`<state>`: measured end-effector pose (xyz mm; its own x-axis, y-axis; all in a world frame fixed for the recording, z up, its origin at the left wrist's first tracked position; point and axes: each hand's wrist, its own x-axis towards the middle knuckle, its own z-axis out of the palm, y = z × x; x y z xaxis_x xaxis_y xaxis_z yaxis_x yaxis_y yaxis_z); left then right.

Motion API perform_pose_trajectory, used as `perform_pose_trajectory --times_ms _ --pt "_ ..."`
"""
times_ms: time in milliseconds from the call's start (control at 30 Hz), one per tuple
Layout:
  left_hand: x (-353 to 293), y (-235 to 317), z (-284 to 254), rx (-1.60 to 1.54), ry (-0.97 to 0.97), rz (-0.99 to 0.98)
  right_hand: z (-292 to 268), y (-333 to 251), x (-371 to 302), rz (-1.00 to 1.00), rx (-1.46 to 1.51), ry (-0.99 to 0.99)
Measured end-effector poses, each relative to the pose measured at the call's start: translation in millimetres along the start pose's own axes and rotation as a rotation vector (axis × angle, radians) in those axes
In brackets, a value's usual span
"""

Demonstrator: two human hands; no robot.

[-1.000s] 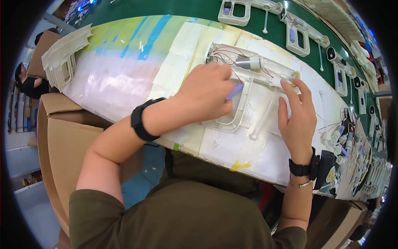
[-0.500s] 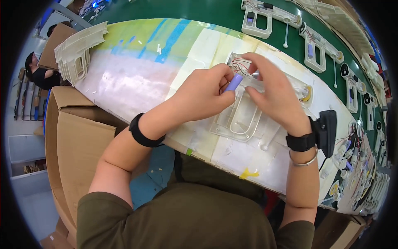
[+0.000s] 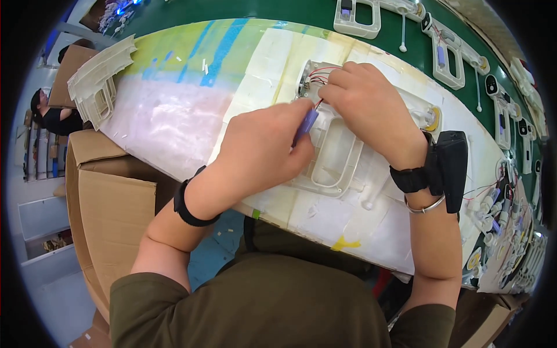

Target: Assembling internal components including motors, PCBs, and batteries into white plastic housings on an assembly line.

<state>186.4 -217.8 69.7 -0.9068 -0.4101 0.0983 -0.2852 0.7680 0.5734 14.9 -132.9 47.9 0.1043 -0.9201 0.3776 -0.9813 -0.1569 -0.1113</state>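
A purple cylindrical battery (image 3: 307, 123) is pinched between the thumb and fingers of my left hand (image 3: 258, 145). Close beside it, my right hand (image 3: 371, 110) is closed with its fingertips on thin red and dark wires (image 3: 318, 105) at the battery's upper end. Beneath both hands lies an open white plastic housing (image 3: 318, 187) with a looped handle. More red wires (image 3: 319, 74) show in its far end, next to small metal parts. My right hand covers much of the housing's middle, and a yellow ring-shaped part (image 3: 433, 118) shows at its right end.
Similar white housings (image 3: 449, 75) with purple batteries lie along the green table (image 3: 278, 10) at the far right. Loose wired parts (image 3: 493, 217) are heaped at right. A stack of white shells (image 3: 93, 87) stands far left, above a cardboard box (image 3: 116, 203). A person (image 3: 58, 119) is at the left.
My right hand has gone from open, with fingers spread over the housing, to closed on the wires beside the battery. My left hand has shifted slightly left, still holding the battery.
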Motion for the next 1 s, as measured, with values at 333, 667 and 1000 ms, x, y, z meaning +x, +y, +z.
perform_pose_trajectory --times_ms 333,667,1000 --pt "-10.8 -4.5 23.9 0.405 -0.039 0.098 9.4 8.2 -2.0 -0.059 -0.067 -0.08" --pt "-28.8 -29.6 10.7 0.404 0.01 0.257 -14.7 12.1 -19.7 0.141 0.322 0.223" --pt "26.3 -18.1 -5.2 0.265 0.157 0.561 -19.8 -0.2 -33.0 0.236 0.135 0.077"
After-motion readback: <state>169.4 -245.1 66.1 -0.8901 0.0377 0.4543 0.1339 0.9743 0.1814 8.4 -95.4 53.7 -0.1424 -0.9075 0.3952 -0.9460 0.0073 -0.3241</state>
